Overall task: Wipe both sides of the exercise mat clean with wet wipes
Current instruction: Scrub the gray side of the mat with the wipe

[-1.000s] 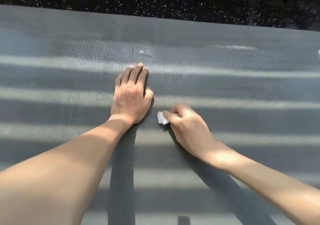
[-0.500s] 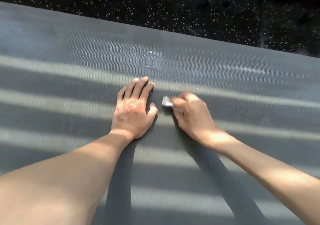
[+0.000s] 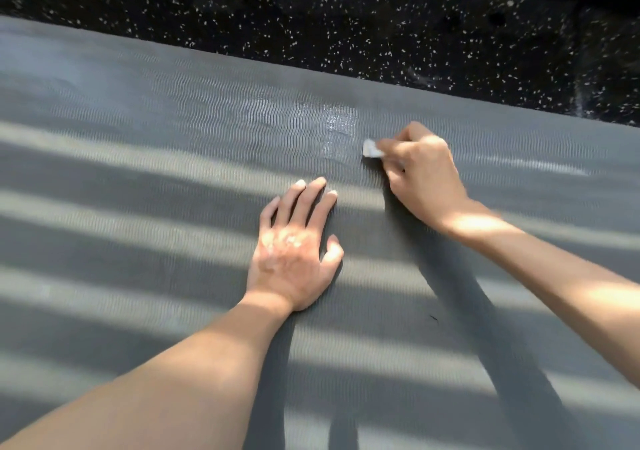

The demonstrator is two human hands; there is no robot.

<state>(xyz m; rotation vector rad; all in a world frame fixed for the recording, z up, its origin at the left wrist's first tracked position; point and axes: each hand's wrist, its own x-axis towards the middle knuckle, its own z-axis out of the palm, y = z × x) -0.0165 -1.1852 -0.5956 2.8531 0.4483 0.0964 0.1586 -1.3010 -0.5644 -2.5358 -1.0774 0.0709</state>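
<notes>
Grey wavy-ribbed mat (image 3: pixel 173 144); white wipe (image 3: pixel 371 148); black white-speckled floor (image 3: pixel 346 23).

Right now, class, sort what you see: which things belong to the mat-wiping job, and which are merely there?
Part of the job:
exercise mat, grey and ribbed
wet wipe, held in the right hand
left hand, flat on the mat

Merely there:
speckled floor beyond the mat's far edge

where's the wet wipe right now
In the head view, the wet wipe is pinched in the right hand, upper centre-right on the mat, beside a shiny damp patch.
</notes>
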